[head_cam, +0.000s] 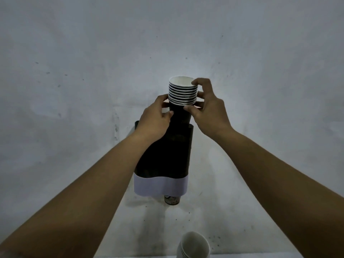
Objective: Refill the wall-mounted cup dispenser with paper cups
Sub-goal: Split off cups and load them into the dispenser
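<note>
The left hand [155, 116] grips the dark lower side of the stack of paper cups [182, 94], fingers curled around it. Just below both hands, the stack's base enters the top of the wall-mounted dispenser [167, 155]. The right hand [208, 108] pinches the white rims, thumb underneath them.

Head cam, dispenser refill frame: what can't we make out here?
- Inside of the dispenser, head view: its dark sleeve and the left hand hide how far the cup stack has gone in.
- Lower stack wall: partly covered by both hands; the right hand covers its side.
- Cup at the dispenser outlet: small, dim; print unreadable.
- Spare cups: cut off by the bottom edge, count unknown.
</note>
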